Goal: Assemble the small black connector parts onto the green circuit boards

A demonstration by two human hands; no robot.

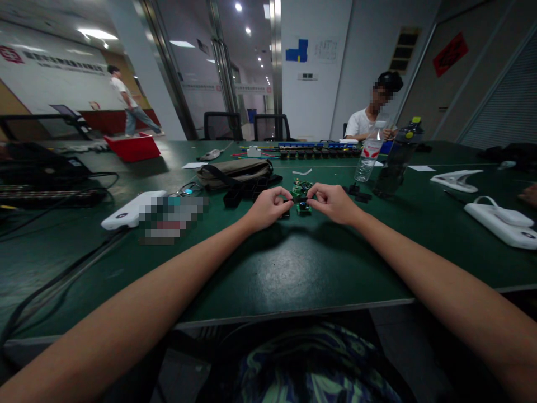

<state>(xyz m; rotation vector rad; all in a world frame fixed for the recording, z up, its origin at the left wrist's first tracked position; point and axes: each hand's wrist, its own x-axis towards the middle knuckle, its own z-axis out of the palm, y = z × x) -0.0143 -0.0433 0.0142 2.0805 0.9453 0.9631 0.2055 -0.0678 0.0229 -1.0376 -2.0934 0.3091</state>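
Note:
My left hand (268,207) and my right hand (333,203) meet over the green table (293,274), both pinched on a small black part (300,198) held between their fingertips. Just below it a small green circuit board (302,209) lies on the table. Another green board (300,185) and several small black blocks (243,193) lie just beyond my hands.
A tan bag (235,169) lies behind the blocks. A clear water bottle (370,152) and a dark bottle (398,157) stand at right. White devices (499,224) and a white power strip (130,210) flank me. A person sits across the table; another walks far left.

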